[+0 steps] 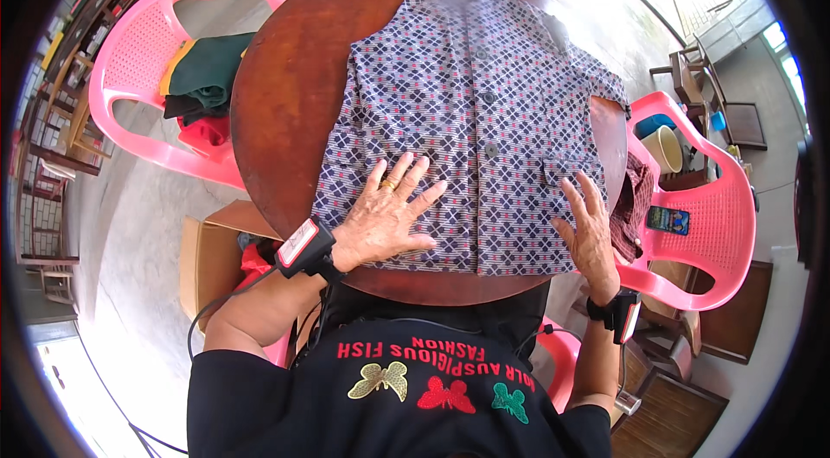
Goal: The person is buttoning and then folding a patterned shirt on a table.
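Note:
A patterned button-front shirt [415, 108] in grey, navy and red lies spread on a round wooden table [292, 82], its buttoned front facing up and its hem towards me. My left hand [389, 215] rests on the lower left part of the shirt with fingers spread; a gold ring is on one finger. My right hand [587, 231] is at the lower right edge of the shirt, below a pocket flap [561, 173], its fingers apart. Neither hand grips the cloth. The collar end is blurred by glare.
Folded clothes [204, 72] lie on a pink plastic chair [136, 62] at left. A cardboard box [201, 257] with clothes stands below. At right, another pink chair [726, 199] holds a phone [668, 220] and a checked cloth [632, 205]. Cables run from both wrist devices.

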`<state>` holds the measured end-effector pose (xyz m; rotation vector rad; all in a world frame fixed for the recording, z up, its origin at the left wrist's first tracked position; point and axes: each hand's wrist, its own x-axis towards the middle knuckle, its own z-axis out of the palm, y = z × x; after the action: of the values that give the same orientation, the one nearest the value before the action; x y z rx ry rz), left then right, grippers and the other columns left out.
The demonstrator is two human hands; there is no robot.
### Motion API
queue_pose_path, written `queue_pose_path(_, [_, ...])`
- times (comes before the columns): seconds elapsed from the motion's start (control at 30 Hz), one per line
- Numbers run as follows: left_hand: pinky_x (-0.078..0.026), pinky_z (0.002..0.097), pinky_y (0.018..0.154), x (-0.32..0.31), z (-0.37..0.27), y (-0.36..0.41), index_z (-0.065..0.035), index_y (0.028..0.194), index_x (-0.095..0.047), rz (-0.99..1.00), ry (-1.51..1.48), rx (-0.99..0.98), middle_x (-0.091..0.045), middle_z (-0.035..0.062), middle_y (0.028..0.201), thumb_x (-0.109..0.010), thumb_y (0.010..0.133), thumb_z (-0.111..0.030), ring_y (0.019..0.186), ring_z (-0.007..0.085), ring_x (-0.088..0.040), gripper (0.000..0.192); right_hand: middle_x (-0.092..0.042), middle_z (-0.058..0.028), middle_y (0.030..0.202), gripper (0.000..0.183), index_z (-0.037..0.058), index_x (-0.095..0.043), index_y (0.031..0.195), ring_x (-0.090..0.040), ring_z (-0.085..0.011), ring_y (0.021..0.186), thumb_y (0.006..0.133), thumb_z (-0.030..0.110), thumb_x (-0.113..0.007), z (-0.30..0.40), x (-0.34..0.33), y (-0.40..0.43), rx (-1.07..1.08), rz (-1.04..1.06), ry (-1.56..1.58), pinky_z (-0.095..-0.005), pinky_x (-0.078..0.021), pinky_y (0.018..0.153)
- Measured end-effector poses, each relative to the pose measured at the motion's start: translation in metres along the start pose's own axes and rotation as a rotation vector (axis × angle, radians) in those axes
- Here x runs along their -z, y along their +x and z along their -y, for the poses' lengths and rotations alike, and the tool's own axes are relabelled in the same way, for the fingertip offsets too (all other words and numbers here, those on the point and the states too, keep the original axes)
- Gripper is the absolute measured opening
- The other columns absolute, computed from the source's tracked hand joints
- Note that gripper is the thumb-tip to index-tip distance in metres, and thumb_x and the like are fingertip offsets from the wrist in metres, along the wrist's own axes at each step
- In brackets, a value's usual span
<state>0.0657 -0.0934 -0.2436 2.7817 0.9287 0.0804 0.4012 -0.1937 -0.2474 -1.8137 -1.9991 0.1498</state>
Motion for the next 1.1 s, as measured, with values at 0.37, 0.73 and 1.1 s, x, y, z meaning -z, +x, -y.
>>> queue_pose_path(0.37, [-0.040,0.0472,0.098,0.058,0.041,0.037,-0.0083,0.128,-0.051,0.018,-0.279,0.102,-0.045,0.0186,0.135,-0.065,0.081,-0.038,0.125,0.0334,-0.045,0.057,-0.039,-0.0200,0.140,0.068,0.0126,-0.047,0.135,-0.038,-0.0369,0.129,0.075,0.030,-0.072,0.016,-0.007,-0.030,-0.004,0.208,-0.087,-0.0475,-0.0325,0.101])
queue_pose_path(0.73, [-0.020,0.0621,0.105,0.008,0.121,0.194,-0.0187,0.142,-0.039,-0.456,0.115,0.652,-0.028,0.0223,0.148,-0.051,0.088,-0.059,0.138,0.0438,-0.021,0.069,-0.028,-0.0146,0.151,0.067,0.0214,-0.043,0.141,-0.024,-0.0356,0.140,0.086,0.059,-0.050,-0.028,-0.018,-0.004,0.002,0.101,-0.185,-0.0525,-0.0148,0.112])
queue_pose_path(1.1, [-0.015,0.0585,0.109,0.002,0.150,0.211,-0.0241,0.142,-0.041,-0.378,0.307,0.649,-0.028,0.0185,0.151,-0.050,0.084,-0.065,0.140,0.0379,-0.022,0.071,-0.027,-0.0149,0.151,0.069,0.0225,-0.042,0.141,-0.023,-0.0353,0.140,0.080,0.043,-0.065,-0.029,-0.039,0.003,-0.008,0.144,-0.169,-0.0554,-0.0151,0.110])
